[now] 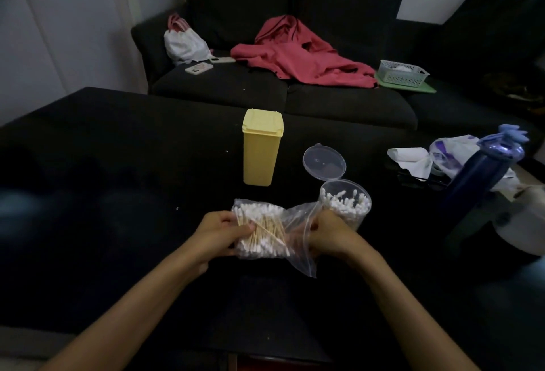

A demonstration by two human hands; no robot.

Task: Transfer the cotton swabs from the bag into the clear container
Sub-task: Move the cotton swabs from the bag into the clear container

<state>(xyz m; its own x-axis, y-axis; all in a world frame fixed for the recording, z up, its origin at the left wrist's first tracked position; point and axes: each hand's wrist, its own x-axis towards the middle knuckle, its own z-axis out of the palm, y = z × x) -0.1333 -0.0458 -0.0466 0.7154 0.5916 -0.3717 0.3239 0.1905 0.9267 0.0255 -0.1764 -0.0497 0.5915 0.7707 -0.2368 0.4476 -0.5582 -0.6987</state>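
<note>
We count two hands, the left hand (219,233) and the right hand (330,236), on one clear bag (274,232) of too many cotton swabs (262,230) to number. On the counter (118,164) stand one clear container (346,201), one yellow box (262,148) and one blue bottle (483,176).

Dim, soft focus, edges blurred

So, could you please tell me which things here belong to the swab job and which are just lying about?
Part of the job:
- plastic bag of cotton swabs
- clear container, lid open
- left hand, right hand, both on the bag

Lying about:
- yellow box
- red garment
- white basket
- blue bottle
</note>
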